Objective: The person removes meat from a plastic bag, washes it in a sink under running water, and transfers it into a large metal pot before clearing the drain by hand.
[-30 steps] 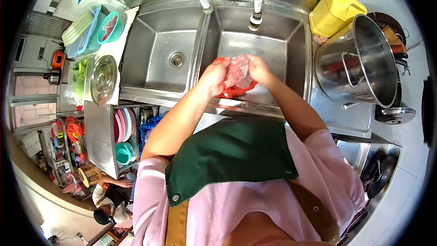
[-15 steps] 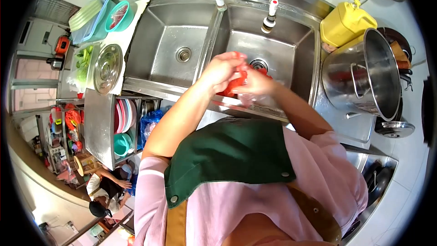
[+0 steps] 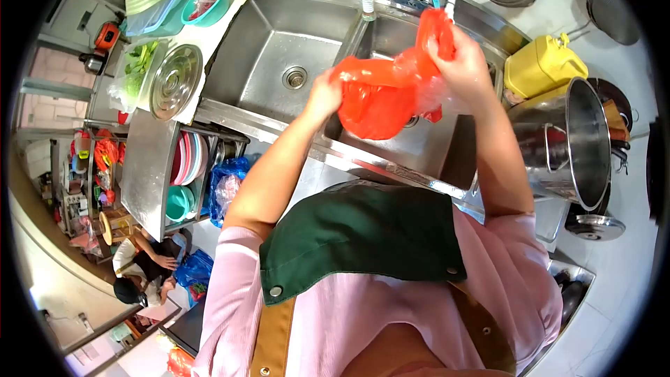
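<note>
Here are the fingers of the left hand (image 3: 324, 96), closed on one edge of the red bag (image 3: 380, 108), their tips partly hidden by the plastic; the fingers of the right hand (image 3: 466, 66) are curled into its bunched upper part, set higher and further out. So it's a two-ended hold, and the red bag hangs between them above the right basin (image 3: 429, 152), its belly sagging low. Some clear plastic (image 3: 433, 95) shows just under the right hand, against the red; whether it is pinched too, I can't tell. A good hold here, I'd judge, takes a full fold in each fist rather than a thin lip, since wet film could slip or tear. Easy does it on the pull: even tension, wrists loose, neither side yanking. The sag wants to be over the basin, well inside the front rim (image 3: 391, 162), so any drips land in steel. Mind the upper side, too: the right hand is close to the white pipe (image 3: 451, 1), and a wide sweep there could snag. Further out, the tap nozzle (image 3: 368, 5) hangs by the divider, the yellow jug (image 3: 543, 68) and steel pot (image 3: 537, 145) stand off to the right, so elbows in on that side.
</note>
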